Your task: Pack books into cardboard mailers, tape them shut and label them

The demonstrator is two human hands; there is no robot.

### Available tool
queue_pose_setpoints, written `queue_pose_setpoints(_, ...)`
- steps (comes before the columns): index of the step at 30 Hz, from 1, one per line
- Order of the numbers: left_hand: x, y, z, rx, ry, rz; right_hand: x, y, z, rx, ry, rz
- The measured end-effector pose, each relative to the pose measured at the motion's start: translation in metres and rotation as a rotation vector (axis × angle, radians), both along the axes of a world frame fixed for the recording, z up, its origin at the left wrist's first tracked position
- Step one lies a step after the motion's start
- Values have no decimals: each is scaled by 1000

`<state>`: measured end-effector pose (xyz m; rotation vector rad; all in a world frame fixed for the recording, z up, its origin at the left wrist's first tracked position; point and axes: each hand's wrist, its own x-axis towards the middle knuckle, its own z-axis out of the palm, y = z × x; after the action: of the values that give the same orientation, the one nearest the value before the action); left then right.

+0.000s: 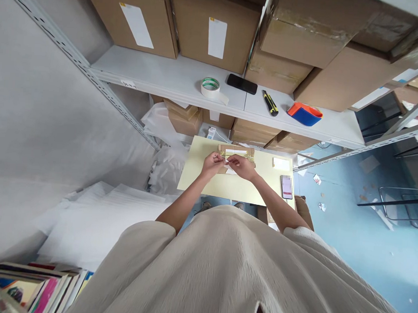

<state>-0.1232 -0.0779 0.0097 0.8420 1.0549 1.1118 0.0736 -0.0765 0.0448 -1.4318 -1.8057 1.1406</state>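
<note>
My left hand (pixel 212 165) and my right hand (pixel 242 167) meet over the pale yellow table (pixel 209 150), fingertips pinched close together. Between them shows a small white piece (pixel 226 162), perhaps paper; its exact kind is too small to tell. Just beyond and partly under my hands lies a flat cardboard parcel (pixel 249 155) with shiny tape and a white label on top. My fingers hide part of its near side. To the right on the table are a white card-like pad (pixel 281 164) and a phone (pixel 286 186) with its screen lit.
Above the table's far side runs a grey shelf (pixel 164 76). On it are a tape roll (pixel 210 86), a black phone (pixel 242 83), a yellow-black utility knife (pixel 270 103), an orange-blue object (pixel 304 113) and large cartons (pixel 216 29). White foam sheets (pixel 102 221) and books (pixel 45 293) lie left.
</note>
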Motion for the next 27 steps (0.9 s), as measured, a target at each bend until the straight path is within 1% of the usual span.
queue_pose_setpoints(6,0,0,-1,5,-10,-9,-1,-1,2,-11,18,-6)
queue_pose_setpoints(21,0,1,-13,54,-59,-33,4,2,-13,-33,24,5)
queue_pose_setpoints(27,1,4,-19,103,-39,-59,3,1,-13,-37,49,-3)
